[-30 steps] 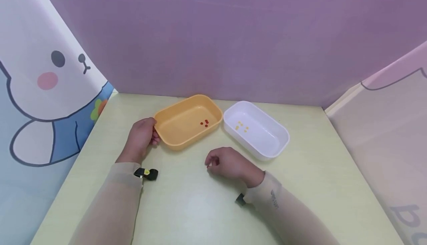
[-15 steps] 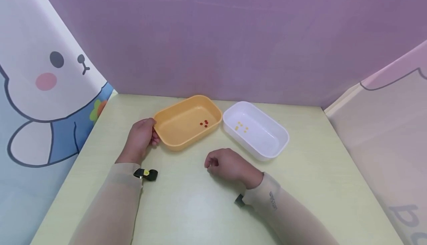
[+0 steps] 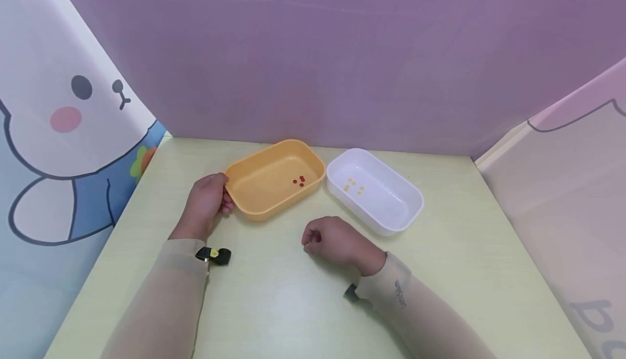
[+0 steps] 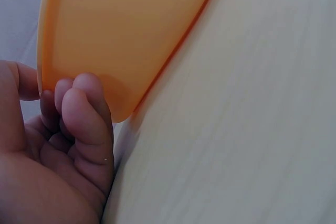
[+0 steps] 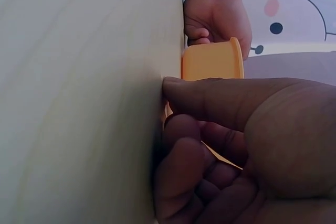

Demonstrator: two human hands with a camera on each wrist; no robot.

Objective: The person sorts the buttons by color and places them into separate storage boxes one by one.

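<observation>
My left hand grips the near-left end of an orange plastic tray; in the left wrist view thumb and forefinger pinch its rim while the other fingers curl by the outer wall. Inside lie several small red pieces, too small to identify. My right hand rests low on the table in front of the two trays, fingers curled. In the right wrist view its thumb and forefinger come together at the tabletop around a small red piece, mostly hidden by the fingertips.
A white tray with several tiny yellow pieces sits close to the orange tray's right end. Behind the pale table stands a purple backdrop. Printed panels flank both sides, the left one with a cartoon animal.
A red speck visible at my right fingertips one second ago is now hidden in the head view. The right hand has shifted only slightly; my left hand and both trays stay put.
</observation>
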